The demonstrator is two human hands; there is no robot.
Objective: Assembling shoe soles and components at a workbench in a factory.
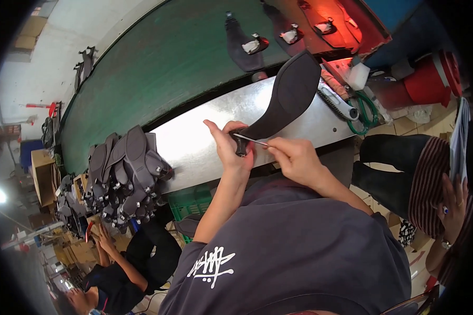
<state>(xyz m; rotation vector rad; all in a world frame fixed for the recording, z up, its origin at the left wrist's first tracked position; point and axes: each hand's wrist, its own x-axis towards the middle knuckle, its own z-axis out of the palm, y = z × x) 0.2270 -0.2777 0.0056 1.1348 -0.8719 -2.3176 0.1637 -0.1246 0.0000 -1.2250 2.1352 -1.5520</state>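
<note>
My left hand (230, 148) is closed around the narrow end of a long, dark grey padded strap (293, 89), its thumb sticking out. The strap's wide rounded end reaches up and to the right over the metal table. A black fitting (240, 145) shows at the gripped end. My right hand (295, 159) pinches a thin metal rod-like tool (255, 140), its tip against that end by the left fingers. The exact kind of tool cannot be made out.
A shiny metal table (186, 128) lies before me, with a green belt surface (168, 68) beyond. Several similar straps (244, 44) lie there, some under red light. A strap pile (129, 168) hangs at left. Two people (118, 262) are nearby, one at right with papers (460, 142).
</note>
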